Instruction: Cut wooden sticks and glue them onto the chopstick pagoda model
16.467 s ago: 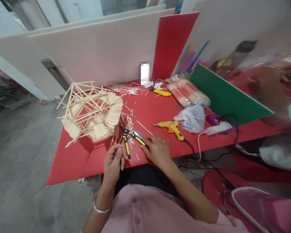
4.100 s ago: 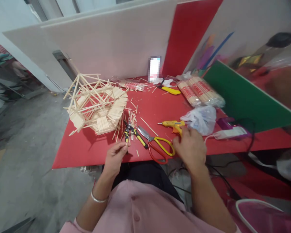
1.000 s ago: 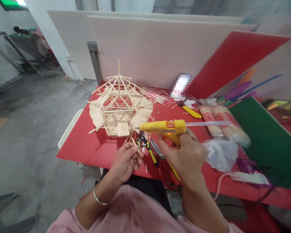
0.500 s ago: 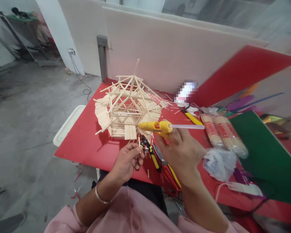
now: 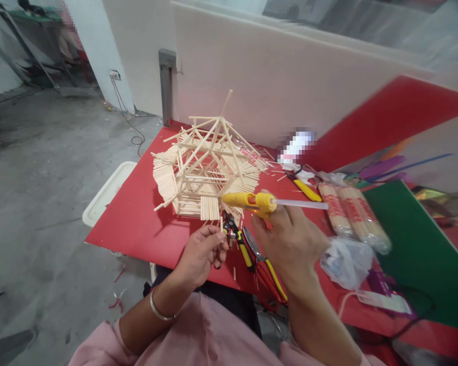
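A pavilion-like model of wooden sticks stands on the red tabletop, with an open roof frame and rows of sticks around its base. My left hand pinches a short wooden stick upright, in front of the model. Gripped in my right hand is a yellow glue gun with a clear glue stick coming out of its back. The gun's nozzle points left, close to the front row of sticks; whether it touches them I cannot tell.
Between my hands lie black-and-yellow pliers and a red-and-yellow-handled cutting tool. To the right are bagged stick bundles, a crumpled plastic bag, a green board and a power strip. Behind stands a pale panel.
The whole view has shifted slightly, so the model appears a little farther right. Both hands keep nearly the same pose, still holding the stick and the glue gun.
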`<state>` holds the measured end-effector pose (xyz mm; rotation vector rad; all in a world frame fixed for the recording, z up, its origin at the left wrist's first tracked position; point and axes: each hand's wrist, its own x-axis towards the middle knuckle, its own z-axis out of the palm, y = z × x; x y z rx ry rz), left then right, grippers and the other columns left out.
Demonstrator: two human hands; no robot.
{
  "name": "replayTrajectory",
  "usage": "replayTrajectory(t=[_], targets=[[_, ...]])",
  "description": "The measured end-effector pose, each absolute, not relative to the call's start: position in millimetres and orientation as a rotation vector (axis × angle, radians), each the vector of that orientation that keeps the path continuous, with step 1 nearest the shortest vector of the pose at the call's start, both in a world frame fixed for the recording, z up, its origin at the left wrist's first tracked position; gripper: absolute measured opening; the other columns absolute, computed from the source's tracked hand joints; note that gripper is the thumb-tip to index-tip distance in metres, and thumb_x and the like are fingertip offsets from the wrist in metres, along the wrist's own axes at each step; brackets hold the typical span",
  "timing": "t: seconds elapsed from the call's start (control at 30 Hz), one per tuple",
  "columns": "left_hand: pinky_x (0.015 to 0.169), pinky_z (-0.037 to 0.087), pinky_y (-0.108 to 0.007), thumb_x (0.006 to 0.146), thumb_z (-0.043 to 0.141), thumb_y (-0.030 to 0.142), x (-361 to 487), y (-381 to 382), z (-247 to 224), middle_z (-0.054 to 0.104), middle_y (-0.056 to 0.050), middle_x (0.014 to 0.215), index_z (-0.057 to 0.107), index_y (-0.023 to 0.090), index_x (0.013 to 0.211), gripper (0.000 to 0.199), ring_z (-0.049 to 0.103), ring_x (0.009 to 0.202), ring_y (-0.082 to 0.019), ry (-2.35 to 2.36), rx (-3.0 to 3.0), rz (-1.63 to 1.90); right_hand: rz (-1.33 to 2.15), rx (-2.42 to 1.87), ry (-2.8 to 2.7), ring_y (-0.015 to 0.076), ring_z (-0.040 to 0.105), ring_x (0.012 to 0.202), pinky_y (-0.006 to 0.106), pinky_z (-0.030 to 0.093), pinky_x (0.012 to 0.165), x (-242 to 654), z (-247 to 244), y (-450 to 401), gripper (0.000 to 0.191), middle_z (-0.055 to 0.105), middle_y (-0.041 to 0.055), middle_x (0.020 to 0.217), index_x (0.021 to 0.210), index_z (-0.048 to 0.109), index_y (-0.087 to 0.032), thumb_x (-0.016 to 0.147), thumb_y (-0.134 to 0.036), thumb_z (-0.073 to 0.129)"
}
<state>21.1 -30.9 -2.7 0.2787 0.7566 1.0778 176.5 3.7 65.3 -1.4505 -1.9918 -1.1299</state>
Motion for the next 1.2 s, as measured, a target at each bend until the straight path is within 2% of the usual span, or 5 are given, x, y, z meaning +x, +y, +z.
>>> replayTrajectory(t=[0.13, 0.4, 0.8, 1.2], targets=[[0.034, 0.031, -0.013, 0.066, 0.08, 0.036, 21, -31, -4, 0.061, 0.004, 0.058, 0.054, 0.016, 0.074, 0.034, 0.049, 0.039, -0.004, 0.755, 0.281, 1.08, -1.156, -1.461, -1.983, 0.0116, 0.04, 0.051, 0.026, 0.024, 0.05, 178, 65, 3, 0.014, 0.055, -0.001, 0.061, 0.082, 0.062, -0.019, 0.083, -0.034, 0.061], [0.034, 0.03, -0.013, 0.065, 0.08, 0.036, 20, -32, -3, 0.061, 0.004, 0.057, 0.054, 0.017, 0.073, 0.034, 0.049, 0.039, -0.004, 0.761, 0.278, 1.076, -1.136, -1.449, -1.983, 0.0112, 0.041, 0.051, 0.026, 0.025, 0.05, 179, 62, 4, 0.014, 0.054, -0.0016, 0.06, 0.088, 0.065, -0.019, 0.082, -0.032, 0.062], [0.034, 0.03, -0.014, 0.062, 0.082, 0.038, 20, -31, -3, 0.061, 0.004, 0.055, 0.053, 0.017, 0.073, 0.037, 0.048, 0.038, -0.005, 0.786, 0.272, 1.083, -1.184, -1.365, -1.943, 0.0109, 0.038, 0.049, 0.026, 0.024, 0.048, 185, 67, -6, 0.019, 0.051, -0.0029, 0.056, 0.081, 0.06, -0.019, 0.077, -0.035, 0.07], [0.034, 0.029, -0.014, 0.06, 0.083, 0.039, 21, -34, 1, 0.061, 0.004, 0.055, 0.052, 0.017, 0.073, 0.04, 0.047, 0.038, -0.005, 0.806, 0.268, 1.086, -1.127, -1.43, -2.051, 0.0115, 0.04, 0.051, 0.027, 0.024, 0.05, 186, 67, -17, 0.014, 0.049, -0.0013, 0.055, 0.079, 0.064, -0.02, 0.082, -0.034, 0.064]])
